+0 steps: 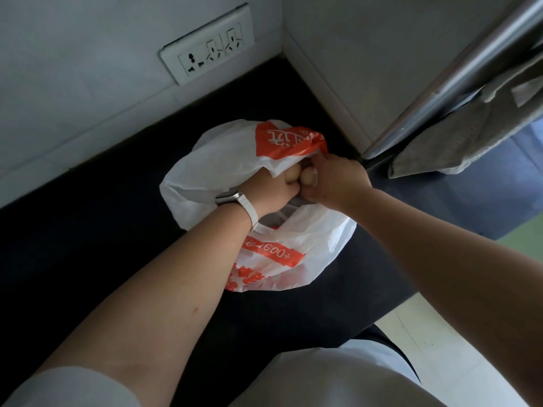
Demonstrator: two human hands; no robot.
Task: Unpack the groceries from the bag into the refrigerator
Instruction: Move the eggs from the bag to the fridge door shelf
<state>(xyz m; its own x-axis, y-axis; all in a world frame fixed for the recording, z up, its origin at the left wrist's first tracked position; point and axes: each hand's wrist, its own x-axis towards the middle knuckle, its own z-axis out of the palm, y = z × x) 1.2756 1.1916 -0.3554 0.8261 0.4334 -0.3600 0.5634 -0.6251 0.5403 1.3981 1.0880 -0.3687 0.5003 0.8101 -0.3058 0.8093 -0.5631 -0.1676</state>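
Left hand [271,193] reaches into the bag [223,154]; right hand [338,180] grips its rim

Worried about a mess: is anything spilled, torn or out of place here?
Nothing stands out. The bag lies crumpled on the counter, left hand and right hand at its mouth; no tear or spill shows.

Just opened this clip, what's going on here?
A person stands at a dark counter with a white and orange plastic bag lying on it. The right hand pinches the bag's upper edge, holding its mouth open. The left hand, with a watch on its wrist, reaches inside at some pale rounded items, possibly eggs. Its fingers are hidden, so whether it holds any is unclear.
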